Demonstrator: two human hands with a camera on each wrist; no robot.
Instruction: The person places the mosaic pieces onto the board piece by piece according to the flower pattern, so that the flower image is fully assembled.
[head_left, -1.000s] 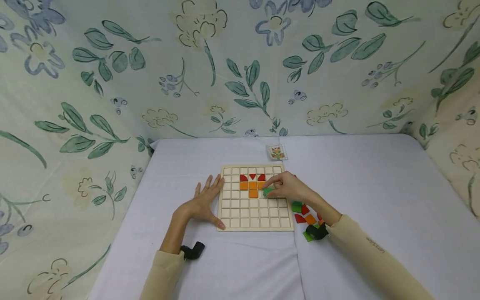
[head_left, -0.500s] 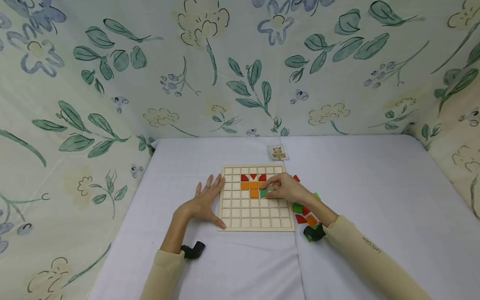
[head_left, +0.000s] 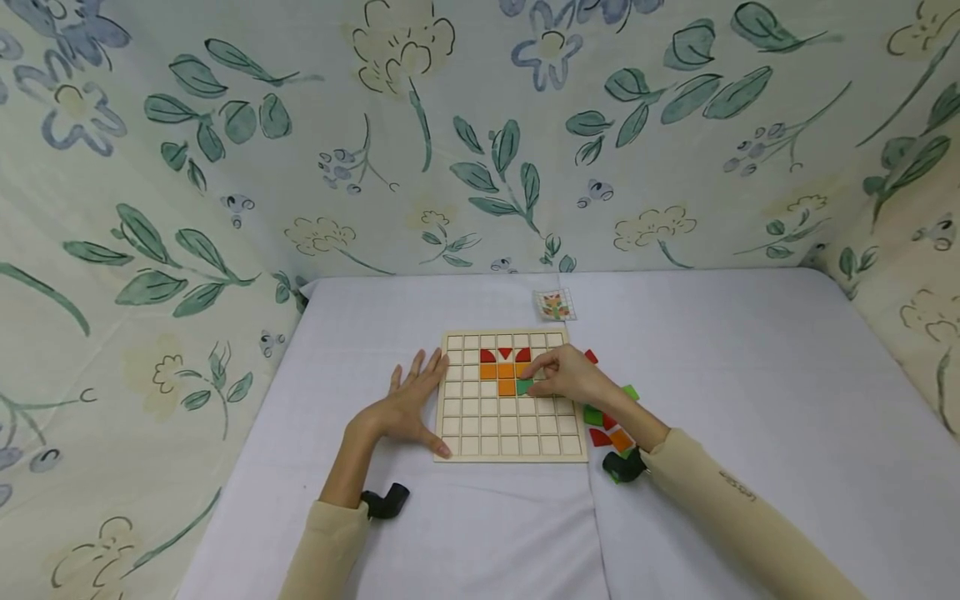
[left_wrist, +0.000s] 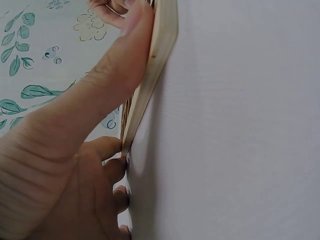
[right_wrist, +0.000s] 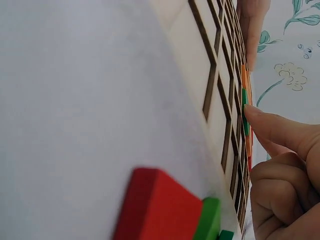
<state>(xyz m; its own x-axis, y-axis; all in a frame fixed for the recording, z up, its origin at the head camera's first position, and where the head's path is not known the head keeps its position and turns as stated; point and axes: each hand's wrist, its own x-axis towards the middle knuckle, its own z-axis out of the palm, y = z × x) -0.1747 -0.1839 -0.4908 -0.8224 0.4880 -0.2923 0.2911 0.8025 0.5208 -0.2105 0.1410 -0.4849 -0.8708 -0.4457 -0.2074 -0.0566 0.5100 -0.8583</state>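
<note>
My left hand (head_left: 408,408) rests spread along the left edge of a wooden grid board (head_left: 513,429), its thumb (left_wrist: 107,75) at the near corner in the left wrist view. My right hand (head_left: 573,372) pinches a green tile (head_left: 524,387) between thumb and index finger. That tile lies in a cell right of the lowest orange tile (head_left: 507,387). In the right wrist view the thumb (right_wrist: 270,122) touches the green tile (right_wrist: 245,112); the index fingertip is hidden there. Red pieces (head_left: 488,356) top a row of orange tiles (head_left: 488,372) on the board.
Loose red, green and orange tiles (head_left: 621,439) lie right of the board, partly under the right forearm. A small pattern card (head_left: 555,306) lies behind the board. White cloth (head_left: 712,358) covers the table, and a floral curtain (head_left: 480,142) hangs behind.
The right hand has shifted slightly left and brought the green tile down into the cell beside the orange one. The left hand has stayed at the board's edge.
</note>
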